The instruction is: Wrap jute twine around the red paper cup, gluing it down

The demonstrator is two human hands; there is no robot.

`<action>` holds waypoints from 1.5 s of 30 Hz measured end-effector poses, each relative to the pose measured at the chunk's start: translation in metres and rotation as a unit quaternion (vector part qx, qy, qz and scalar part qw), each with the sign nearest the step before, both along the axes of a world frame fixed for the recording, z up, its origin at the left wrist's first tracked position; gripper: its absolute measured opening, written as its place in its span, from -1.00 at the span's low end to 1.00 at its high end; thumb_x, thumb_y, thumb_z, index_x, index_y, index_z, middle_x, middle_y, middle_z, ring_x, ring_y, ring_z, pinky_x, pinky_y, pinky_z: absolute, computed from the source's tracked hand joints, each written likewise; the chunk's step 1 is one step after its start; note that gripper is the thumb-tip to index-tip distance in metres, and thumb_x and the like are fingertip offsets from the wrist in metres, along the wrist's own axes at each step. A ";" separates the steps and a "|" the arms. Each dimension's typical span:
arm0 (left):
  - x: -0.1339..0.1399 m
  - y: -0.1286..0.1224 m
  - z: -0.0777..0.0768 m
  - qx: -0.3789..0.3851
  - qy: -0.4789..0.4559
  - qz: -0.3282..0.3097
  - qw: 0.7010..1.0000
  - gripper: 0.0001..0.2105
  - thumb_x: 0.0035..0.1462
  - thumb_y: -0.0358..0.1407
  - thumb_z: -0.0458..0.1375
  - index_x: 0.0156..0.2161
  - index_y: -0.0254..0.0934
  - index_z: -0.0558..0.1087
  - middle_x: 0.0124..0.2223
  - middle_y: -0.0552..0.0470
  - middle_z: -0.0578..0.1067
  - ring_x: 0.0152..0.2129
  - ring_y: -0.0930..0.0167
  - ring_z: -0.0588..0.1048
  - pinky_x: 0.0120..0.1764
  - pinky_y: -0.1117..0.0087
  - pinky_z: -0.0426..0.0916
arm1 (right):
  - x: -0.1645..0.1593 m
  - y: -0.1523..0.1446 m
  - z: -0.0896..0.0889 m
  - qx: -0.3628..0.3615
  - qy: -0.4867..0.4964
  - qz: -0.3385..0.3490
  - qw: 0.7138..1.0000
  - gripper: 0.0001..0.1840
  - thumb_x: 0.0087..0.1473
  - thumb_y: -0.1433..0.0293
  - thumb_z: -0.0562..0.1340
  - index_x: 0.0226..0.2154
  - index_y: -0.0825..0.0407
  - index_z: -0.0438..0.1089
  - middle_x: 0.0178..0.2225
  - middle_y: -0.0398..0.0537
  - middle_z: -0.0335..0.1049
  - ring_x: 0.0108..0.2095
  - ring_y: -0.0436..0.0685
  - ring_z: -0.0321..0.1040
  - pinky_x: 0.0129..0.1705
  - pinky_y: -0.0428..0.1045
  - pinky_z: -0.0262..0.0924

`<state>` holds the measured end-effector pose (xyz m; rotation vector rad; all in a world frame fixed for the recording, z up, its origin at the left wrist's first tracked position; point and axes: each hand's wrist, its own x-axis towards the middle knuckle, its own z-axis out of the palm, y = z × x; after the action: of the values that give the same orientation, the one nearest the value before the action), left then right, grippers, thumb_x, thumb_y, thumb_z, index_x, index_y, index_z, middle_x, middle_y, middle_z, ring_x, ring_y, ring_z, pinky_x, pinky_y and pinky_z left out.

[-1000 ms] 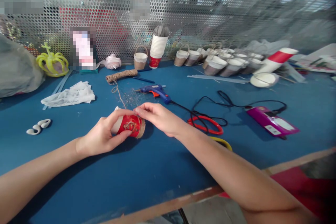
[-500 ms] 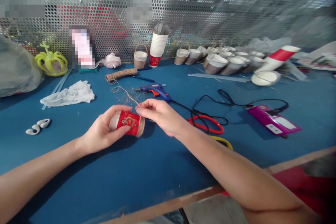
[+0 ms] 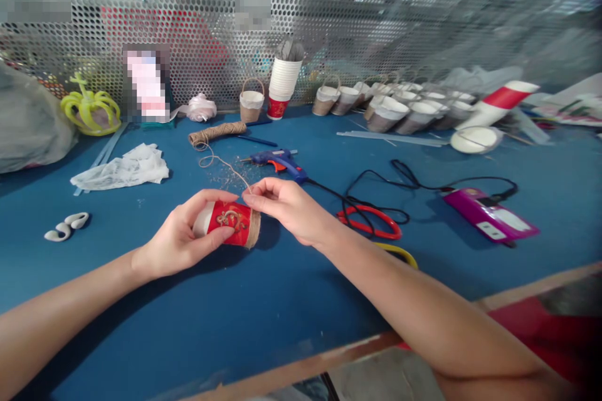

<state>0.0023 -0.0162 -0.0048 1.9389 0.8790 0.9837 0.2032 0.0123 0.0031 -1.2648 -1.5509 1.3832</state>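
Note:
My left hand [image 3: 185, 232] is wrapped round a red and white paper cup [image 3: 230, 220], which lies on its side just over the table. Brown twine [image 3: 254, 229] is wound in a band round the cup's end on the right. At that band my right hand [image 3: 277, 203] pinches the loose strand between thumb and fingers. From there the strand runs back to a spool of twine [image 3: 217, 133] lying behind the hands. A blue hot glue gun [image 3: 281, 163] rests on its side just beyond my right hand.
Red-handled scissors [image 3: 371, 220] and a yellow handle [image 3: 397, 253] lie by my right forearm. The glue gun's black cord leads to a purple power strip [image 3: 491, 215]. Several twine-wrapped cups [image 3: 388, 114] and a cup stack [image 3: 285, 84] stand at the back. White cloth [image 3: 123, 168] lies left.
Both hands stay almost in place. The cup has turned slightly in my left hand, and the twine strand is still pinched in my right.

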 end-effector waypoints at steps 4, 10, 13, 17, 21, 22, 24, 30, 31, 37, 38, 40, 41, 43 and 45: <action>0.000 -0.001 0.001 0.020 0.008 -0.003 1.000 -0.70 0.09 -0.39 0.17 -0.05 -0.25 0.30 -0.24 0.06 0.47 -0.47 0.57 0.42 -0.41 0.65 0.34 | -0.002 -0.002 0.003 -0.011 0.008 0.006 1.000 -0.77 -0.13 0.25 0.30 -0.51 0.04 0.31 -0.51 -0.17 0.29 -0.46 -0.01 0.21 -0.39 -0.05 0.13; 0.000 -0.002 0.003 0.052 0.004 -0.013 0.999 -0.70 0.09 -0.45 0.15 -0.06 -0.24 0.30 -0.23 0.09 0.47 -0.45 0.59 0.43 -0.38 0.68 0.32 | -0.004 -0.002 0.006 -0.046 0.040 0.012 0.998 -0.76 -0.17 0.25 0.31 -0.51 0.06 0.31 -0.52 -0.18 0.29 -0.45 0.00 0.20 -0.28 0.00 0.12; -0.001 -0.002 0.001 0.059 0.003 -0.015 0.998 -0.71 0.09 -0.45 0.15 -0.06 -0.23 0.30 -0.21 0.07 0.47 -0.43 0.58 0.44 -0.38 0.67 0.32 | -0.004 -0.002 0.006 -0.051 0.047 0.015 0.997 -0.78 -0.16 0.28 0.30 -0.52 0.06 0.29 -0.52 -0.19 0.28 -0.44 -0.01 0.20 -0.28 0.00 0.10; -0.002 -0.002 -0.001 0.054 0.002 -0.024 0.998 -0.69 0.09 -0.45 0.14 -0.04 -0.23 0.29 -0.20 0.05 0.47 -0.42 0.55 0.45 -0.40 0.64 0.32 | -0.004 -0.003 0.006 -0.051 0.050 0.021 0.997 -0.79 -0.15 0.31 0.29 -0.55 0.05 0.26 -0.51 -0.19 0.29 -0.45 -0.01 0.19 -0.26 0.00 0.11; -0.001 -0.003 0.000 0.054 -0.002 -0.026 0.998 -0.69 0.09 -0.44 0.14 -0.04 -0.24 0.29 -0.27 0.07 0.47 -0.50 0.57 0.42 -0.45 0.64 0.32 | -0.005 -0.003 0.005 -0.048 0.042 0.034 0.997 -0.76 -0.17 0.28 0.31 -0.56 0.05 0.25 -0.50 -0.18 0.28 -0.44 -0.01 0.20 -0.28 -0.01 0.11; 0.000 -0.003 0.001 0.056 0.000 -0.027 0.998 -0.69 0.09 -0.44 0.15 -0.04 -0.24 0.29 -0.26 0.07 0.47 -0.51 0.57 0.42 -0.46 0.64 0.32 | -0.004 -0.003 0.005 -0.046 0.033 0.035 0.998 -0.74 -0.18 0.26 0.32 -0.55 0.04 0.25 -0.51 -0.18 0.28 -0.45 -0.01 0.20 -0.29 -0.02 0.11; 0.000 -0.003 0.002 0.065 -0.003 -0.019 0.998 -0.70 0.08 -0.44 0.15 -0.06 -0.25 0.30 -0.26 0.06 0.47 -0.49 0.56 0.43 -0.45 0.63 0.33 | -0.003 -0.002 0.003 -0.030 0.003 0.031 0.999 -0.71 -0.17 0.20 0.32 -0.52 0.04 0.27 -0.50 -0.18 0.27 -0.45 -0.01 0.20 -0.31 -0.03 0.11; 0.000 0.001 -0.003 0.071 -0.008 0.045 0.996 -0.71 0.09 -0.39 0.16 -0.05 -0.26 0.31 -0.16 0.00 0.48 -0.38 0.50 0.48 -0.30 0.57 0.37 | 0.004 0.003 0.004 0.029 -0.052 -0.014 0.998 -0.57 0.01 -0.02 0.12 -0.40 0.03 0.26 -0.41 -0.10 0.32 -0.39 0.01 0.25 -0.34 -0.04 0.15; -0.001 0.001 -0.004 0.073 -0.006 0.060 0.995 -0.71 0.09 -0.37 0.16 -0.05 -0.26 0.31 -0.15 -0.01 0.48 -0.38 0.49 0.48 -0.30 0.55 0.37 | 0.005 0.002 0.005 0.025 -0.057 -0.011 0.998 -0.55 0.00 -0.04 0.11 -0.41 0.03 0.25 -0.42 -0.10 0.32 -0.42 0.01 0.25 -0.36 -0.04 0.15; -0.002 0.003 -0.004 0.092 0.041 0.082 0.992 -0.71 0.13 -0.35 0.12 -0.02 -0.28 0.28 -0.20 -0.01 0.51 -0.43 0.48 0.48 -0.34 0.53 0.37 | 0.000 -0.006 0.011 -0.020 -0.037 0.044 0.998 -0.65 -0.05 0.08 0.23 -0.44 0.03 0.24 -0.50 -0.13 0.34 -0.47 0.00 0.26 -0.41 -0.05 0.14; -0.002 0.002 -0.003 0.095 0.049 0.081 0.991 -0.70 0.13 -0.35 0.12 -0.02 -0.28 0.28 -0.20 -0.01 0.51 -0.42 0.48 0.48 -0.32 0.52 0.38 | -0.002 -0.007 0.011 -0.027 -0.025 0.042 0.998 -0.69 -0.04 0.14 0.25 -0.45 0.03 0.23 -0.51 -0.13 0.35 -0.48 -0.01 0.26 -0.40 -0.05 0.14; -0.002 0.003 -0.001 0.094 0.058 0.082 0.990 -0.69 0.13 -0.35 0.11 0.00 -0.28 0.27 -0.20 -0.01 0.51 -0.41 0.46 0.49 -0.31 0.50 0.38 | -0.004 -0.007 0.011 -0.041 0.005 0.031 0.999 -0.76 -0.03 0.24 0.24 -0.48 0.04 0.23 -0.53 -0.14 0.35 -0.49 -0.02 0.26 -0.39 -0.05 0.14; -0.002 0.003 -0.001 0.088 0.062 0.083 0.991 -0.68 0.13 -0.35 0.10 0.01 -0.29 0.27 -0.20 -0.01 0.52 -0.40 0.45 0.49 -0.29 0.49 0.38 | -0.005 -0.007 0.011 -0.049 0.020 0.025 0.998 -0.79 -0.02 0.28 0.23 -0.50 0.05 0.23 -0.55 -0.15 0.35 -0.50 -0.03 0.25 -0.39 -0.05 0.13; -0.002 0.005 -0.001 0.063 0.058 0.083 0.993 -0.66 0.12 -0.33 0.11 0.02 -0.29 0.27 -0.22 -0.01 0.53 -0.42 0.45 0.49 -0.29 0.47 0.39 | -0.006 -0.006 0.011 -0.064 0.042 0.019 0.997 -0.83 -0.02 0.34 0.21 -0.52 0.06 0.23 -0.57 -0.18 0.33 -0.53 -0.06 0.24 -0.40 -0.07 0.11; -0.002 0.008 0.000 0.017 0.041 0.076 0.996 -0.60 0.10 -0.27 0.13 0.05 -0.30 0.26 -0.26 0.00 0.54 -0.48 0.46 0.48 -0.37 0.48 0.40 | -0.005 -0.005 0.013 -0.078 0.046 0.024 0.996 -0.85 -0.02 0.39 0.21 -0.54 0.07 0.24 -0.58 -0.19 0.33 -0.54 -0.07 0.23 -0.41 -0.08 0.10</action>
<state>-0.0001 -0.0087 -0.0050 1.9757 1.0748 1.0182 0.1978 0.0070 0.0157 -1.2423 -1.4427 1.5969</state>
